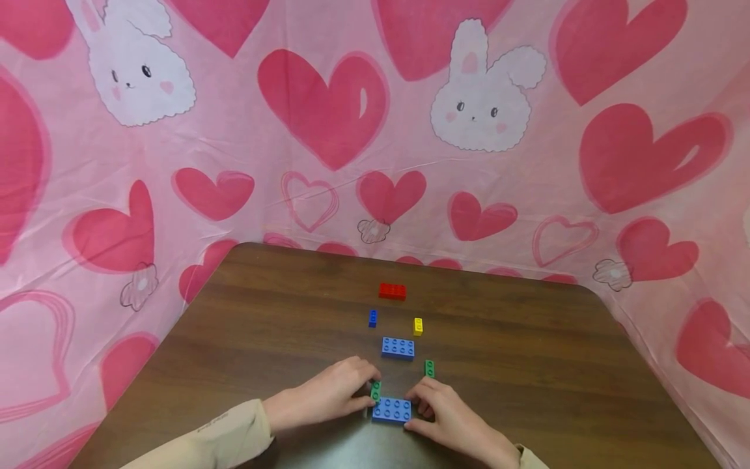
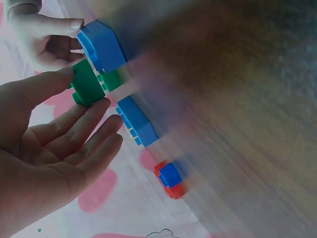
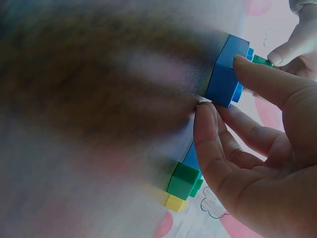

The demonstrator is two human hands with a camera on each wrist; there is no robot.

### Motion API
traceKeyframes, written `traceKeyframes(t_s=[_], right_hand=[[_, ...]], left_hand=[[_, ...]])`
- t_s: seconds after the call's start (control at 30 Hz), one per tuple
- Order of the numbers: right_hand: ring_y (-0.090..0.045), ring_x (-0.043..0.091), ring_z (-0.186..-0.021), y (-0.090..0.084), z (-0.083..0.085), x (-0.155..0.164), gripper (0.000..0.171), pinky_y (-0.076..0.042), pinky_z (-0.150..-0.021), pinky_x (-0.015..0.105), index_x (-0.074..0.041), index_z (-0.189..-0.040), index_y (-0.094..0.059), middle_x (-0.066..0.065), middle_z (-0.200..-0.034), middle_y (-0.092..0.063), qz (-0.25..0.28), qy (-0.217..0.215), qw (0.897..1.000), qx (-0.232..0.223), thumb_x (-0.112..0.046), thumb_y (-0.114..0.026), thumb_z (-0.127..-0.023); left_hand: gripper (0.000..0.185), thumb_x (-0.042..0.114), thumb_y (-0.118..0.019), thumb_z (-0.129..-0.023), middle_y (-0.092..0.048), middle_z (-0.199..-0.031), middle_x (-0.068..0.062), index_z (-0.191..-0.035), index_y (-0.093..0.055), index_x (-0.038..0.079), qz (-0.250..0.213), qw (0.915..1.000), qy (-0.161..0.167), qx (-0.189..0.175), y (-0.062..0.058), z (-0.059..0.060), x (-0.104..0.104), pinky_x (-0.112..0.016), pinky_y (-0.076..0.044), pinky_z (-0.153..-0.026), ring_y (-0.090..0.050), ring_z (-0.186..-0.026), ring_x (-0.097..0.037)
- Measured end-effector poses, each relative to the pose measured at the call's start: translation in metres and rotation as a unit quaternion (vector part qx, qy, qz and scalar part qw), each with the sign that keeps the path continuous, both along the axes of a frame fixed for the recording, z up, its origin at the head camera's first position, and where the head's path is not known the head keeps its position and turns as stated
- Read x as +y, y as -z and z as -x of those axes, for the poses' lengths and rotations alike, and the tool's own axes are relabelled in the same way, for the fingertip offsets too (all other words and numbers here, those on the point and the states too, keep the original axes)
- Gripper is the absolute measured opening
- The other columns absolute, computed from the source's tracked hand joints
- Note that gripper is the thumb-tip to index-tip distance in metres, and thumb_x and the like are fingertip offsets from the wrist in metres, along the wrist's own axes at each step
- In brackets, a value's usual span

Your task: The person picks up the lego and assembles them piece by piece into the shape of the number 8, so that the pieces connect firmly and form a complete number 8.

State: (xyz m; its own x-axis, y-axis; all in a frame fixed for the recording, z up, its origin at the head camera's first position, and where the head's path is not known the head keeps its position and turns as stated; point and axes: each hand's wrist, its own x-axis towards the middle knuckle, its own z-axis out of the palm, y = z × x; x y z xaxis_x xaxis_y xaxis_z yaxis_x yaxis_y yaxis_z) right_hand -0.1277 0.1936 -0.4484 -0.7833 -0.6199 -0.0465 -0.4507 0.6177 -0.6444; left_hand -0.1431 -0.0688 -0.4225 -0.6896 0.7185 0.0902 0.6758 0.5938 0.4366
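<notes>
My left hand (image 1: 328, 394) pinches a small green toy brick (image 1: 375, 391) between thumb and fingertip, studs upward in the head view. This brick stands at the left end of a light-blue eight-stud brick (image 1: 392, 410), overlapping its corner there. In the left wrist view the green brick (image 2: 88, 83) sits between the thumb and fingers, the other fingers spread below it. My right hand (image 1: 448, 417) holds the blue brick by its right end, thumb at the near corner and forefinger at the far one. The right wrist view shows the thumb against the side of the blue brick (image 3: 224, 74).
Beyond the hands, a second green brick (image 1: 430, 369), another light-blue brick (image 1: 398, 348), a yellow brick (image 1: 418, 326), a small dark-blue brick (image 1: 372, 318) and a red brick (image 1: 392, 290) lie on the brown table (image 1: 281, 312). A pink heart-patterned cloth (image 1: 422, 163) hangs behind.
</notes>
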Motion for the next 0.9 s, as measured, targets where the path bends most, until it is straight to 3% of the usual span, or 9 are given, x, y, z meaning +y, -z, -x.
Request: traceKeyframes(t_s=[0.57, 0.9], right_hand=[[-0.053, -0.004, -0.078, -0.0007, -0.0004, -0.0015, 0.030, -0.050, -0.065, 0.016, -0.012, -0.107, -0.067, -0.003, -0.098, -0.061, 0.000, 0.003, 1.000, -0.001, -0.033, -0.076, -0.087], [-0.053, -0.004, -0.079, -0.0023, 0.0004, -0.0017, 0.031, -0.050, -0.067, 0.016, -0.013, -0.109, -0.067, -0.004, -0.099, -0.061, -0.005, 0.011, 1.000, -0.025, -0.034, -0.075, -0.087]], left_hand=[[0.026, 0.026, -0.074, -0.090, -0.068, -0.095, 0.003, -0.111, -0.068, 0.013, 0.004, 0.9999, 0.009, -0.009, 0.0038, -0.0063, 0.0019, -0.015, -0.047, -0.073, -0.048, -0.082, 0.001], [0.027, 0.027, -0.073, -0.090, -0.069, -0.099, 0.006, -0.112, -0.068, 0.013, -0.001, 0.9997, 0.019, 0.012, 0.0065, -0.0099, 0.0025, -0.015, -0.049, -0.077, -0.052, -0.087, 0.002]])
